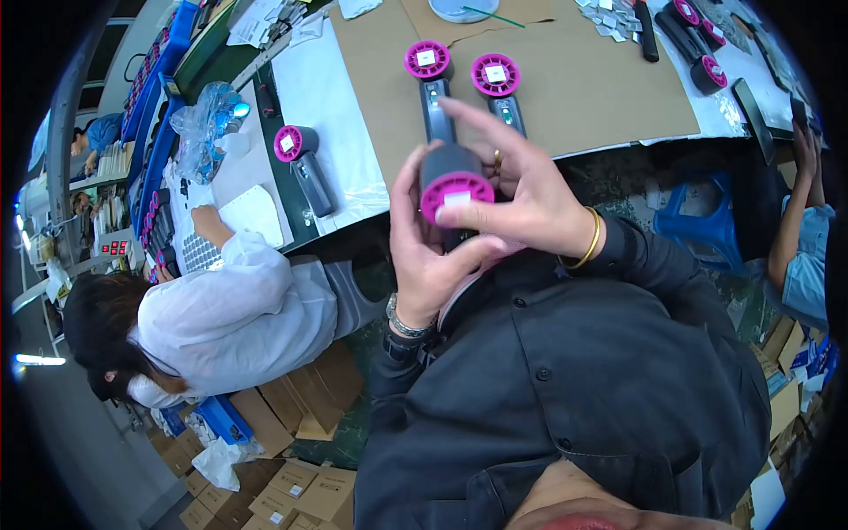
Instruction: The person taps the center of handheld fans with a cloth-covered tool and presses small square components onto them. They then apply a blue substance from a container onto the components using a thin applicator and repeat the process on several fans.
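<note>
Between my two hands, in front of the table edge, is a dark grey handheld device [453, 166] shaped like a small hair dryer, its magenta slotted end cap facing me. My left hand [419, 247] wraps round its left side and lower part. On its other side my right hand [534, 190] grips it, the thumb on a white square label on the cap. The handle is mostly hidden. Just beyond lie two similar devices, one on the left [427, 60] and one on the right [496, 75], handles toward me.
Brown cardboard [592, 97] covers the table. Another magenta-capped device [305, 168] lies to the left, near a seated person in white [230, 318]. Several more devices [693, 44], small metal pieces [611, 18] and a black tool [647, 31] lie far right. A blue stool [702, 221] stands right.
</note>
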Available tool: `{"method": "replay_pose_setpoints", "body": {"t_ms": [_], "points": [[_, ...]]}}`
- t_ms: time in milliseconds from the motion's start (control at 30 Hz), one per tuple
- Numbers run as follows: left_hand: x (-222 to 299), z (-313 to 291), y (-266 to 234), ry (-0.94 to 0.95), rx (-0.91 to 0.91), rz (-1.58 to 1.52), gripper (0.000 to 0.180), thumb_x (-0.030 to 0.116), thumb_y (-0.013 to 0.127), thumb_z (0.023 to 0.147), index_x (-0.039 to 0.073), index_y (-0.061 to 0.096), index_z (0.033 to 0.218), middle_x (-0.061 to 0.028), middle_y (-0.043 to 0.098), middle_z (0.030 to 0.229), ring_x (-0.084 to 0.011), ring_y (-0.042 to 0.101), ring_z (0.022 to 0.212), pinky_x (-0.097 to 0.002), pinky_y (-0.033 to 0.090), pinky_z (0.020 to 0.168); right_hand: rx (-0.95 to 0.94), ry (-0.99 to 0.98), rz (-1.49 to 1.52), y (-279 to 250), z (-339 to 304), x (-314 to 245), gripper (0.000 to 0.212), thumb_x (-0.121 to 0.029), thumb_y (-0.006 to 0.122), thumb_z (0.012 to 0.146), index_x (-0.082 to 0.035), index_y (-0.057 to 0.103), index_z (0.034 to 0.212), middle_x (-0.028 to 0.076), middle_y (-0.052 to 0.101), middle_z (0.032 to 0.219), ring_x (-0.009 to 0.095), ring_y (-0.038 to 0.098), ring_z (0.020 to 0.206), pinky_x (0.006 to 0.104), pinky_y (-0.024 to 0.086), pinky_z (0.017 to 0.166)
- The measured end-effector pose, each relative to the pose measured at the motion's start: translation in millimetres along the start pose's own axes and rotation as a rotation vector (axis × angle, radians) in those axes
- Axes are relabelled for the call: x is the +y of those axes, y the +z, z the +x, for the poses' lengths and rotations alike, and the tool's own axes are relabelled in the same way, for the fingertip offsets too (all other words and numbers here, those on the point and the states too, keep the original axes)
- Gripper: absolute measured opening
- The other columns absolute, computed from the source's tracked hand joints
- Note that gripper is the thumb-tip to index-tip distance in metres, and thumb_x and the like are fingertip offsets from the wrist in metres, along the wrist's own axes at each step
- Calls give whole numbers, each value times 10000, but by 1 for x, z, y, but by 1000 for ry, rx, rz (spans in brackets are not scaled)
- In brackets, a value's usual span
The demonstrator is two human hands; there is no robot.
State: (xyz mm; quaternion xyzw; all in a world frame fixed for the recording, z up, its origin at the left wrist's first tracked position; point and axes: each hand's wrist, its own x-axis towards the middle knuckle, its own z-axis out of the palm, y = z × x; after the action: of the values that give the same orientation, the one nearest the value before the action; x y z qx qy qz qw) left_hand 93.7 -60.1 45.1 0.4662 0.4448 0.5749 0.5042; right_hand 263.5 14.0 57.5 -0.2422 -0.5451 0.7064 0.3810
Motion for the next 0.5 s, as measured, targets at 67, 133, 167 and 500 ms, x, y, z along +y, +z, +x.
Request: {"method": "replay_pose_setpoints", "body": {"t_ms": [67,133,167,500], "points": [[-1,5,6,82,48,201,1064,98,960,856,-16,289,1673,-181,557,1475,-261,642,1294,-397,554,1105,146,54,113,1,9,0,1080,-120,903,920,-64,232,1764,183,679,1442,237,681,1303,398,536,1151],[-4,13,0,96,119,245,1061,85,943,864,-17,270,1678,-183,560,1456,-259,647,1267,-394,559,1084,175,0,69,3,17,7,1042,-119,885,940,-65,240,1757,192,678,1444,241,676,1318,396,530,1159],[-8,18,-6,102,188,288,1058,72,926,873,-18,251,1683,-186,562,1438,-257,651,1240,-390,563,1062,211,-49,29,3,20,14,1005,-118,866,959,-66,248,1750,202,677,1445,244,671,1332,395,524,1166],[-45,99,-110,207,529,883,927,31,825,916,-47,279,1660,-209,589,1342,-275,660,1069,-416,548,934,317,-221,-125,-26,23,6,574,-68,686,1094,31,456,1610,185,699,1382,218,680,1286,359,528,1150]]}}
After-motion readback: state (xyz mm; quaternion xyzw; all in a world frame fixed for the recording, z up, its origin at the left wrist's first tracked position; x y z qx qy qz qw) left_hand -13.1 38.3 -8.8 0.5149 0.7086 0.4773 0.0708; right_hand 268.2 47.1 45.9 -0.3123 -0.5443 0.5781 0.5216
